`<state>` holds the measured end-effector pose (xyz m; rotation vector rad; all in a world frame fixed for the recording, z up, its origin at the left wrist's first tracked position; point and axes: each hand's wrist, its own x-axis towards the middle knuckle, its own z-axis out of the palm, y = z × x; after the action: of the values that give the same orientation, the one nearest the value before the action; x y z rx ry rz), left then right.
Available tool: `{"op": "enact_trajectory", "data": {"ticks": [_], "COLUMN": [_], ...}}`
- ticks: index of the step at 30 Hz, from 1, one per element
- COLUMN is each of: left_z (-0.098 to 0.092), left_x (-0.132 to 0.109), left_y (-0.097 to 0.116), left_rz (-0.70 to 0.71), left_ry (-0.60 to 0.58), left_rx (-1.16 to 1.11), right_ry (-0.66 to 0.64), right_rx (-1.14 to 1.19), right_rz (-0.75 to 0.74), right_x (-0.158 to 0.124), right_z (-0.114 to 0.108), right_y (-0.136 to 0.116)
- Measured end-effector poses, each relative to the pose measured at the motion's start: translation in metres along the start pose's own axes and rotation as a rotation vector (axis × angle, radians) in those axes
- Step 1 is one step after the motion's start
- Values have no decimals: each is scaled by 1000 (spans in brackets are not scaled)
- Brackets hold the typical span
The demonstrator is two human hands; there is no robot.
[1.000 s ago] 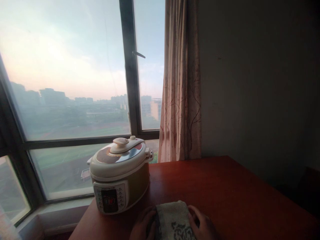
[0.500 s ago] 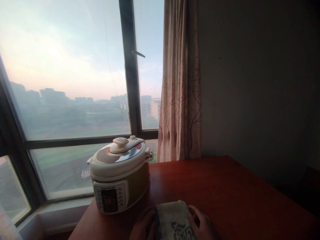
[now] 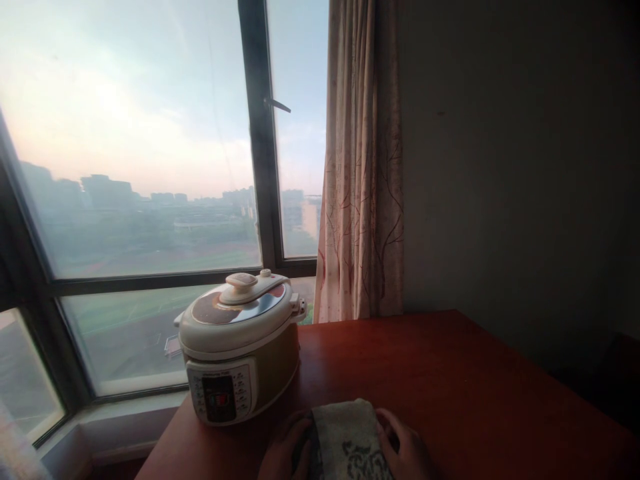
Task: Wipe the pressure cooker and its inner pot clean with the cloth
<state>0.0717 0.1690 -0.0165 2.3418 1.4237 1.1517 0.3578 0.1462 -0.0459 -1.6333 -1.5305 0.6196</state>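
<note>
A folded cloth (image 3: 345, 433), pale with a dark scroll-like pattern and a darker left side, lies at the bottom edge of the view. My left hand (image 3: 287, 448) grips its left edge, the fingers curled and dim in shadow. On the opposite edge, my right hand (image 3: 403, 445) holds it with thumb and fingers bent. The near part of the cloth falls outside the picture. Beyond my left hand stands a white and olive-gold electric pressure cooker (image 3: 240, 353), its lid on and its control panel facing me.
The red-brown wooden table (image 3: 400, 367) runs back to a dark wall (image 3: 500, 167). A large window (image 3: 150, 200) is behind the cooker on the left. Beside it hangs a pinkish curtain (image 3: 357, 200) reaching down to the table's back edge.
The view has shifted very slightly. Both hands and the cloth stay in nearly the same place, and the cooker has not moved.
</note>
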Motion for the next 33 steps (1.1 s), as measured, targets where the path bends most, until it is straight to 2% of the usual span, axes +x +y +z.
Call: {"op": "enact_trajectory", "data": {"ticks": [9,18,33], "left_z": [3,2,1], "left_x": [0,0,1], "left_y": [-5,-5,-2], "left_rz": [11,-19,-40], "left_ry": [15,-13,-72], "left_rx": [-6,-16,8], "right_ry": [31,22,9], "right_rx": [-1,30,36], "right_rz": [-6,-14,0], "right_x": [0,-2,-2], "right_z": [1,-4,-3], "right_y": [-1,-9,-10]}}
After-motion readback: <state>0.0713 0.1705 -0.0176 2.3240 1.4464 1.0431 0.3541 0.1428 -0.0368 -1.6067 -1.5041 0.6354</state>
